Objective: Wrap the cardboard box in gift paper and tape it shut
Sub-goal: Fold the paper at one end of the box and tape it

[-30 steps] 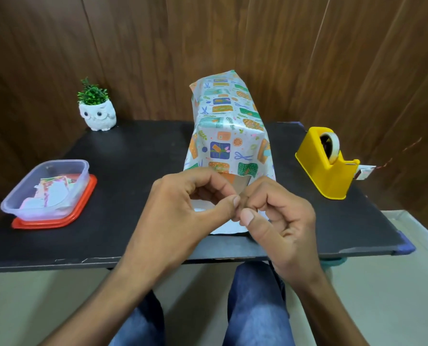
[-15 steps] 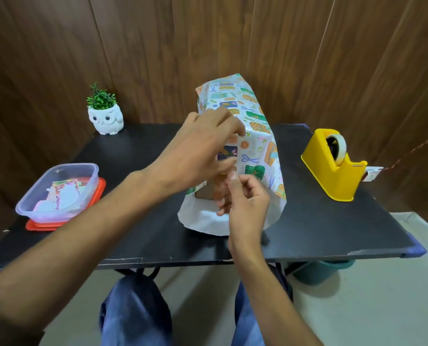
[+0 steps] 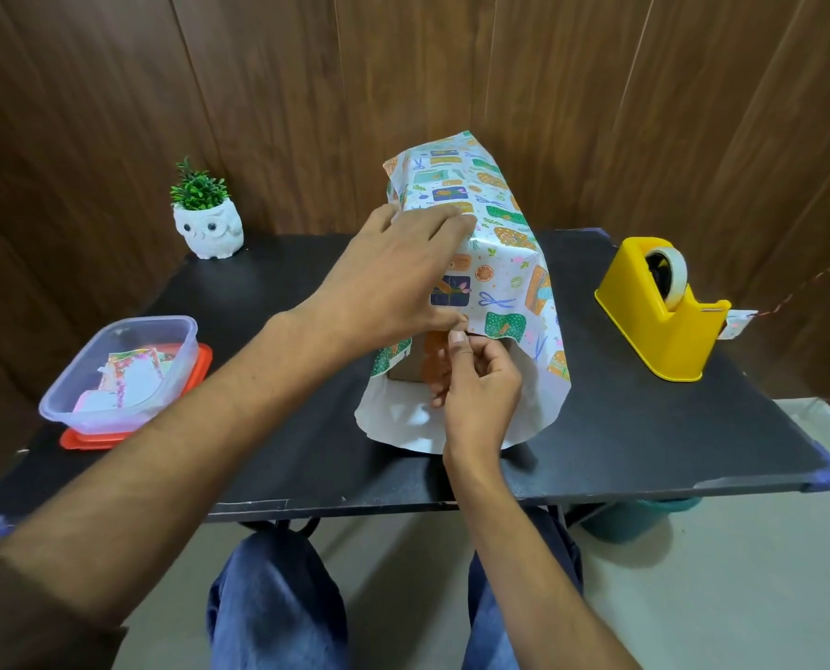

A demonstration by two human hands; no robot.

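Observation:
Patterned gift paper (image 3: 500, 263) lies draped over the cardboard box (image 3: 404, 370), which stands on the black table (image 3: 277, 427). Only a brown bit of the box shows under the paper's near edge, where the white underside flares out. My left hand (image 3: 393, 278) rests on top of the paper with fingers stretched across it and its thumb at the near edge. Just below it, my right hand (image 3: 478, 384) has curled fingers and pinches a small piece of tape at that edge. The tape itself is hard to make out.
A yellow tape dispenser (image 3: 659, 326) stands at the right of the table. A clear plastic container (image 3: 122, 374) with paper scraps sits on a red lid at the left. A white owl planter (image 3: 208, 229) is at the back left. Under the table's right side is a teal bin (image 3: 635, 519).
A second ago both hands pinched the tape piece near the table's front edge. My left hand has since moved onto the top of the paper, and my right hand carried the tape to the paper's edge.

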